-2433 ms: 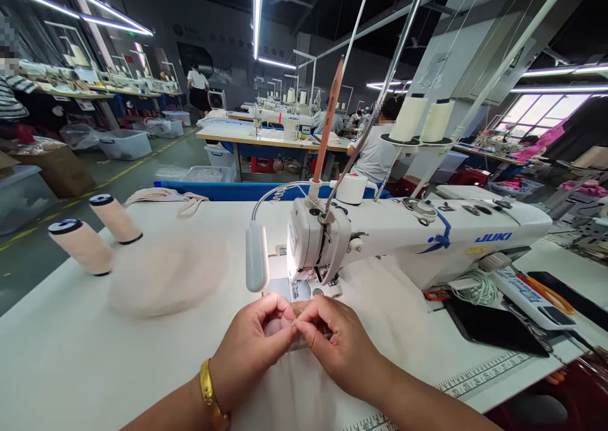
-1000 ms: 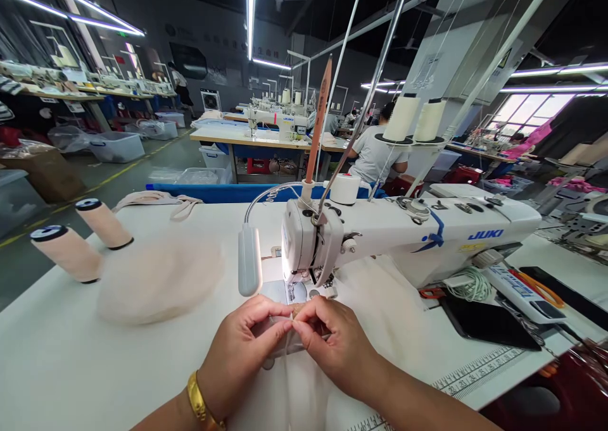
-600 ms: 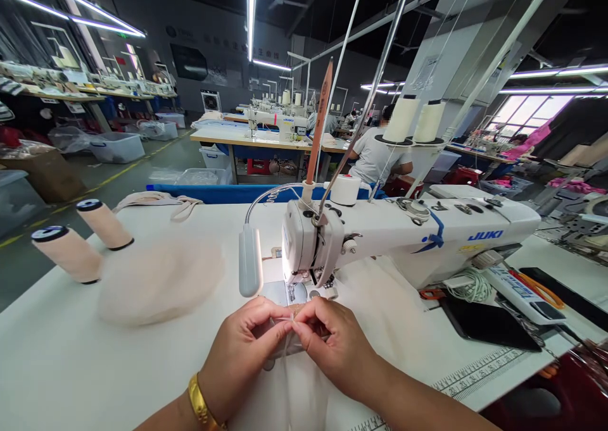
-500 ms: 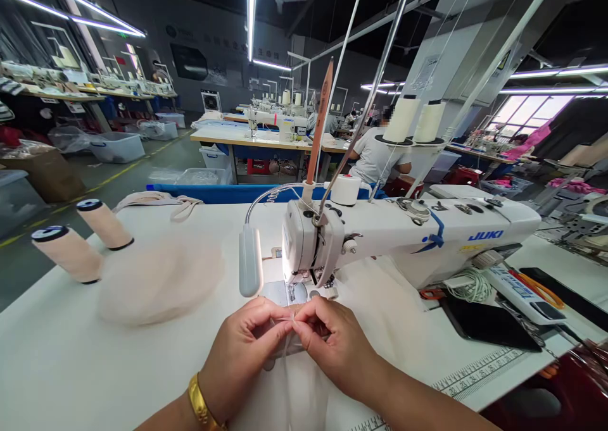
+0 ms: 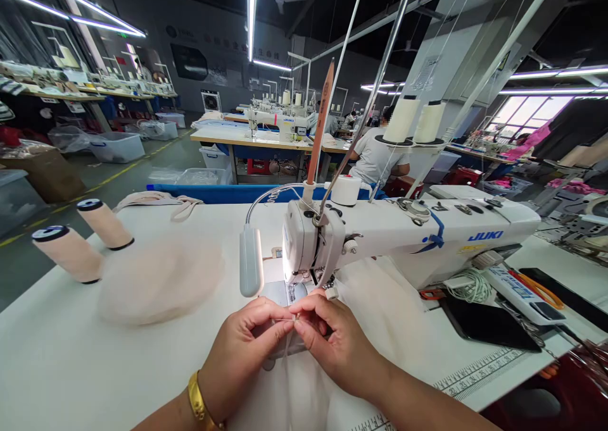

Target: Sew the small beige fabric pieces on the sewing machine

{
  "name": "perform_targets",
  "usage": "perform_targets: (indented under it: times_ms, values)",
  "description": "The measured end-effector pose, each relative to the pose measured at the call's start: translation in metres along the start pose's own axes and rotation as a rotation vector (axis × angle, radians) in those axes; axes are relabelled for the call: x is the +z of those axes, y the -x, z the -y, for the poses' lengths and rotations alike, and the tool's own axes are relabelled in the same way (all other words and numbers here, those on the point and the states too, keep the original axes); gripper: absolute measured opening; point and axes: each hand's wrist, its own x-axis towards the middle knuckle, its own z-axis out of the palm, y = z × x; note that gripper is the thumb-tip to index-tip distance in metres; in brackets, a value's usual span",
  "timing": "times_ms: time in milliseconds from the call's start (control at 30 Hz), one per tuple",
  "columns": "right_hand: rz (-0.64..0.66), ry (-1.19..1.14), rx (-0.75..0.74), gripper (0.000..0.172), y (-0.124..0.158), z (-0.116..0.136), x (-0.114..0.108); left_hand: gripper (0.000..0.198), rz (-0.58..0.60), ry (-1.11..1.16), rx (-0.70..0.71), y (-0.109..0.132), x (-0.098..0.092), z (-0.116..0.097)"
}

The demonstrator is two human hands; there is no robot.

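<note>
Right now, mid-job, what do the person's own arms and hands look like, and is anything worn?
The left hand and the right hand wear no gloves, and no sleeve shows on either arm down to the picture's edge. The left wrist carries a shiny gold bangle. Nothing shows on the right wrist.

We sit in a garment factory: rows of sewing machines (image 5: 285, 124) on long tables (image 5: 61, 355), thread cones (image 5: 401, 118) overhead, a co-worker (image 5: 377, 152) sewing ahead.

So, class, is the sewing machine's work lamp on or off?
On: a bright glow falls on the machine head and needle plate beside the lamp.
</note>
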Motion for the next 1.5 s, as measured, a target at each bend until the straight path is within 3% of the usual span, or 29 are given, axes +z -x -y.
perform_targets:
  times_ms: [267,567,833,1167,1500]
  values:
    - [0.011,-0.096,0.084,0.011,-0.001,0.003,-0.001,0.036,0.000,0.004,0.002,-0.001,-0.001,-0.002]
    - [0.032,-0.158,0.125,0.016,-0.001,0.004,-0.003,0.037,0.018,-0.007,0.001,0.001,-0.001,-0.001]
    - [0.042,-0.085,0.107,0.013,-0.003,0.004,-0.002,0.043,0.143,-0.051,-0.013,0.000,-0.001,-0.010]
    - [0.057,-0.020,0.106,0.014,-0.001,0.003,-0.002,0.043,0.106,-0.031,-0.101,-0.001,0.001,-0.007]
    - [0.076,-0.007,0.125,0.016,-0.001,0.002,-0.001,0.048,0.186,-0.160,-0.029,-0.004,-0.002,-0.010]
